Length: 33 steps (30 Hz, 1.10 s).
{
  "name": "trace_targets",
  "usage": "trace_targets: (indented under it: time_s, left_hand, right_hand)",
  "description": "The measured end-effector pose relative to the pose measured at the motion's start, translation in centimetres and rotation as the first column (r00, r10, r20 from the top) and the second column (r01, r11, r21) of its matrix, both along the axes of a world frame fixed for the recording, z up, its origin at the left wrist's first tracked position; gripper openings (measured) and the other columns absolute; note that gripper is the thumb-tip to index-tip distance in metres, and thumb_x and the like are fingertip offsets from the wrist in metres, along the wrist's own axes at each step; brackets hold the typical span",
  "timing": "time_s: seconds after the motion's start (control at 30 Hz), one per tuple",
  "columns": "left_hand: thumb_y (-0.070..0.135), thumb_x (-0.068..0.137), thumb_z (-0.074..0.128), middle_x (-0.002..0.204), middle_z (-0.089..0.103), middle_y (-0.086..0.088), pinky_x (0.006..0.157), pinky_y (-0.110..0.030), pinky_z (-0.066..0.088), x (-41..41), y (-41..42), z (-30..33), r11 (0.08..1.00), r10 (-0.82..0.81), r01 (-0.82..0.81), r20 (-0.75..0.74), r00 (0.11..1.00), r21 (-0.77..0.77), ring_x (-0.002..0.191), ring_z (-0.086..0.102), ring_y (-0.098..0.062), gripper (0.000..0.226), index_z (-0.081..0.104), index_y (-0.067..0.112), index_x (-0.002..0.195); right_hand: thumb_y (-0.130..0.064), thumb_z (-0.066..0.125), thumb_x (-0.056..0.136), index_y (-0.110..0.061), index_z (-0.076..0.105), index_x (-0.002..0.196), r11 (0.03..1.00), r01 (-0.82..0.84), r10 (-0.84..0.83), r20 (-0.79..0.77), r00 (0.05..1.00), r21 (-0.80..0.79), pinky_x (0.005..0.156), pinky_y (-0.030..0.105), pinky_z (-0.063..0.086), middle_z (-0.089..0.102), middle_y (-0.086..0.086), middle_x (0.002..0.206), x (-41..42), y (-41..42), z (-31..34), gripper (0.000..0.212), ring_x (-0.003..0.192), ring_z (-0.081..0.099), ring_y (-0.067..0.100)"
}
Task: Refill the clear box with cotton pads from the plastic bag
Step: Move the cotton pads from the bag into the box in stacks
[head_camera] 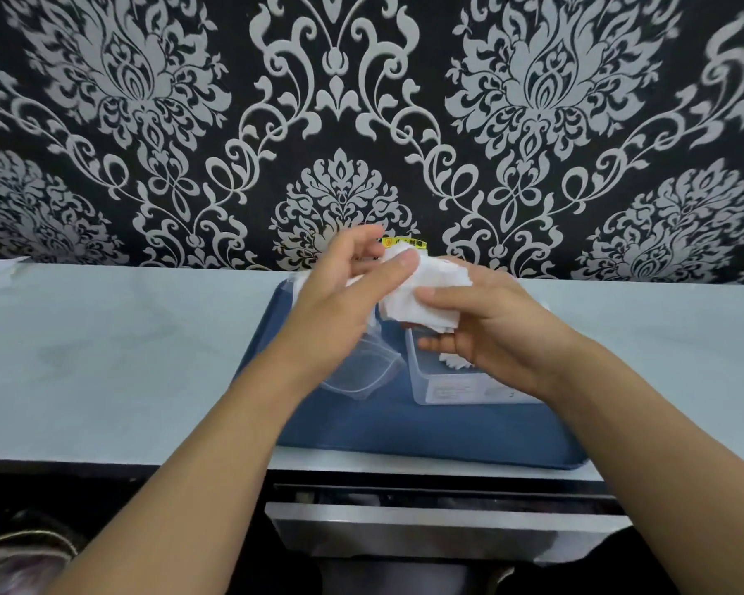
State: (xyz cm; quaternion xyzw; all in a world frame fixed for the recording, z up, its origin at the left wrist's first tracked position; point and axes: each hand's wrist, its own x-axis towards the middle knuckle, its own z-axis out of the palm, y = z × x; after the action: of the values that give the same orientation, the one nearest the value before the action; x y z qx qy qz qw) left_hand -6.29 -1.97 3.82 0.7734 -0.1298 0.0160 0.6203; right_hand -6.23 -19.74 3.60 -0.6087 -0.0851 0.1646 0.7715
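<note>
A stack of cotton pads (pixel 422 289) is being gripped by both hands — left hand (pixel 344 289), right hand (pixel 490 328) — directly above the clear box (pixel 447 386).

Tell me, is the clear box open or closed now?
Open. The clear box on the blue tray shows no lid on top, and a few cotton pads are visible inside.

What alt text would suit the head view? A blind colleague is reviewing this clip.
Two hands, left hand and right hand, hold a stack of white cotton pads above an open clear box on a blue tray. Behind is black-and-silver damask wallpaper.
</note>
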Motion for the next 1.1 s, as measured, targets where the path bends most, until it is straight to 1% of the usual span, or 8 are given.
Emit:
trace_targets:
  time_s: [0.2, 0.37, 0.53, 0.63, 0.73, 0.83, 0.97, 1.1]
  left_hand:
    - [0.044, 0.104, 0.039, 0.132, 0.048, 0.014, 0.070, 0.007, 0.038, 0.3, -4.0, -1.1, 0.990, -0.141, 0.139, -0.125, 0.982, -0.023, 0.103, 0.050, 0.014, 0.053, 0.025, 0.032, 0.153]
    - [0.037, 0.105, 0.042, 0.121, 0.058, -0.002, 0.071, -0.011, 0.045, 1.4, -4.5, -1.5, 0.993, -0.020, 0.027, -0.063, 0.998, 0.117, 0.097, 0.055, -0.002, 0.024, 0.041, 0.020, 0.123]
    - [0.032, 0.102, 0.053, 0.111, 0.067, -0.002, 0.092, -0.040, 0.056, 2.7, -3.8, -1.6, 1.000, 0.000, 0.000, 0.014, 1.000, 0.014, 0.105, 0.066, -0.018, 0.013, 0.056, 0.026, 0.114]
    - [0.035, 0.098, 0.060, 0.104, 0.068, 0.008, 0.085, -0.029, 0.056, 3.1, -3.3, -2.0, 0.994, 0.050, -0.061, 0.120, 0.992, 0.086, 0.093, 0.067, -0.010, 0.026, 0.058, 0.024, 0.122]
    - [0.035, 0.090, 0.069, 0.093, 0.067, 0.014, 0.071, -0.016, 0.045, 3.6, -2.5, -2.5, 0.907, 0.118, -0.241, 0.340, 0.933, 0.346, 0.080, 0.059, 0.000, 0.021, 0.066, 0.027, 0.109]
    - [0.030, 0.080, 0.076, 0.073, 0.064, 0.021, 0.062, -0.007, 0.035, 3.8, -2.1, -2.8, 0.840, 0.039, -0.239, 0.386, 0.922, 0.486, 0.069, 0.053, 0.011, 0.006, 0.073, 0.028, 0.085]
    - [0.037, 0.081, 0.075, 0.054, 0.056, 0.021, 0.053, -0.011, 0.029, 3.5, -2.6, -3.2, 0.721, -0.178, -0.075, 0.288, 0.941, 0.689, 0.059, 0.051, 0.005, 0.008, 0.075, 0.029, 0.080]
    - [0.045, 0.084, 0.070, 0.073, 0.064, 0.009, 0.066, -0.031, 0.050, 3.5, -3.2, -3.9, 0.573, -0.247, -0.001, 0.175, 0.953, 0.819, 0.067, 0.055, -0.006, 0.019, 0.076, 0.026, 0.081]
  right_hand:
    - [-0.016, 0.049, 0.089, -0.010, 0.062, 0.117, 0.965, 0.262, -0.261, 0.026, 0.965, -0.013, 0.085, 0.046, 0.043, 0.068, 0.022, 0.112, 0.2, 0.9, -0.7, 0.031, 0.099, 0.062, 0.028]
    - [-0.016, 0.048, 0.102, -0.013, 0.057, 0.119, 0.947, 0.322, -0.321, 0.019, 0.947, -0.015, 0.078, 0.040, 0.047, 0.064, 0.012, 0.103, 0.8, 0.2, -0.1, 0.020, 0.089, 0.060, 0.021]
    - [-0.012, 0.068, 0.090, 0.004, 0.061, 0.123, 0.971, 0.231, -0.229, 0.050, 0.972, -0.054, 0.090, 0.037, 0.059, 0.072, 0.021, 0.110, 1.6, -2.0, 0.4, 0.037, 0.095, 0.071, 0.026]
    - [-0.015, 0.079, 0.081, 0.000, 0.066, 0.116, 0.929, 0.351, -0.355, -0.022, 0.934, -0.114, 0.057, 0.021, 0.059, 0.075, 0.012, 0.096, 2.3, -3.3, 0.9, 0.040, 0.071, 0.071, 0.015]
    - [-0.020, 0.089, 0.071, -0.011, 0.065, 0.105, 0.767, 0.417, -0.424, 0.103, 0.900, -0.488, 0.039, 0.019, 0.043, 0.071, 0.006, 0.080, 2.9, -3.4, 0.5, 0.043, 0.045, 0.060, 0.007]
    - [-0.028, 0.094, 0.060, -0.013, 0.062, 0.095, 0.549, 0.432, -0.355, 0.269, 0.896, -0.716, 0.049, 0.025, 0.047, 0.065, 0.001, 0.077, 3.6, -2.2, -0.5, 0.049, 0.054, 0.059, 0.014]
    - [-0.033, 0.091, 0.059, -0.013, 0.058, 0.091, 0.248, 0.432, -0.207, 0.389, 0.898, -0.867, 0.063, 0.033, 0.050, 0.059, -0.001, 0.081, 4.6, -1.0, -2.1, 0.051, 0.079, 0.062, 0.022]
    - [-0.025, 0.081, 0.068, -0.018, 0.050, 0.091, 0.037, 0.493, -0.091, 0.488, 0.868, -0.869, 0.060, 0.030, 0.041, 0.062, 0.002, 0.088, 5.2, -0.5, -3.3, 0.039, 0.079, 0.058, 0.023]
